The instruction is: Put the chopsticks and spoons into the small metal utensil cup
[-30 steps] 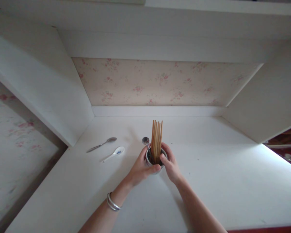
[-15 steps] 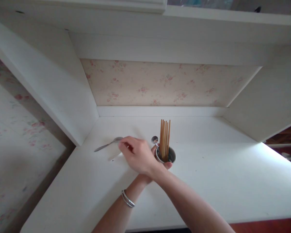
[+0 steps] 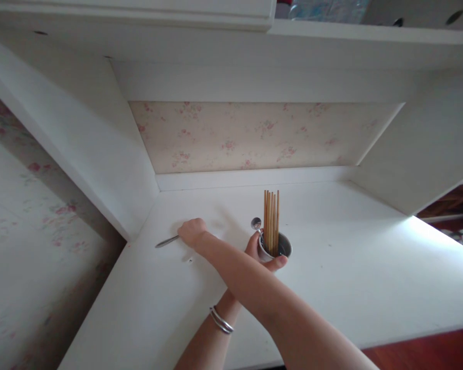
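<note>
My left hand (image 3: 259, 253), with silver bangles at its wrist, is wrapped round the near left side of a grey metal cup (image 3: 290, 248). Several wooden chopsticks (image 3: 271, 221) stand upright in it, and a small metal spoon (image 3: 256, 223) leans out at the left, bowl up. My right arm crosses over the left one. Far to the left, my right hand (image 3: 193, 232) is closed, low at the tabletop, over the head of a piece of metal cutlery (image 3: 166, 241). Only its slim handle shows; whether it is a spoon or a fork I cannot tell.
The white tabletop (image 3: 332, 288) is bounded by side panels (image 3: 100, 139) and a back ledge (image 3: 254, 178), with flowered wallpaper behind. A shelf (image 3: 216, 38) overhangs it. A small dark mark (image 3: 190, 260) lies on the surface near my right hand.
My right hand has moved left and slightly away from me, onto the head of the cutlery, which was visible before. My left hand stays on the cup. The view has shifted slightly.
</note>
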The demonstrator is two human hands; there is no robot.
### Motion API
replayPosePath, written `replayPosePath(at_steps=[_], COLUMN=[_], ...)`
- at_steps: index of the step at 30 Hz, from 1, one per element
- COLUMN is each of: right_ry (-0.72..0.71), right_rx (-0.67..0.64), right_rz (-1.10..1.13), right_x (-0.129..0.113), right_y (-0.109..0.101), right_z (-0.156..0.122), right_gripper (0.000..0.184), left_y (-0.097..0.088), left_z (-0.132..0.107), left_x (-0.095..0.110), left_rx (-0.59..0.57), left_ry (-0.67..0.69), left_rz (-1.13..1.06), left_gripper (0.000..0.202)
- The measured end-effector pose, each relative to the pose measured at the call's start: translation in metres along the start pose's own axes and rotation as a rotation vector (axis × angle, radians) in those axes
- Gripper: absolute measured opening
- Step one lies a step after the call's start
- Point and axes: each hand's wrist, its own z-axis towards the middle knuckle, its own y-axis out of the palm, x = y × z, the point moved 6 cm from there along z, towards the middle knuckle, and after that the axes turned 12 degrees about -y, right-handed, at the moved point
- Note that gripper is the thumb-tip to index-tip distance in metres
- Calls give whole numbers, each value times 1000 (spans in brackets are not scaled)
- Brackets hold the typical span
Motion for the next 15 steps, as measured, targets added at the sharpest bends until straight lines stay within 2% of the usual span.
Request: replayPosePath(at_steps=[3,7,9,12,15], right_ry=[23,-5,-66,-137,-134], right_rx=[52,204,347,603,820], right_rz=[-4,68,336,933,1252], right_x=[-6,-35,-51,-63,-63], right_y=[-2,-16,-25,-36,-44], right_z=[-1,-12,-25,-56,-99], right_gripper=[22,29,32,35,30], left_y=[0,4,5,6,5], left_z=[4,11,13,11,6], left_x=[-6,-11,-10,-5,2], left_rx=[1,-76,-97,-92,-99], left_ry=[-19,50,70,89,88], left_rz=[0,-164,-211,-175,-144], left_gripper=[87,86,84,76,71])
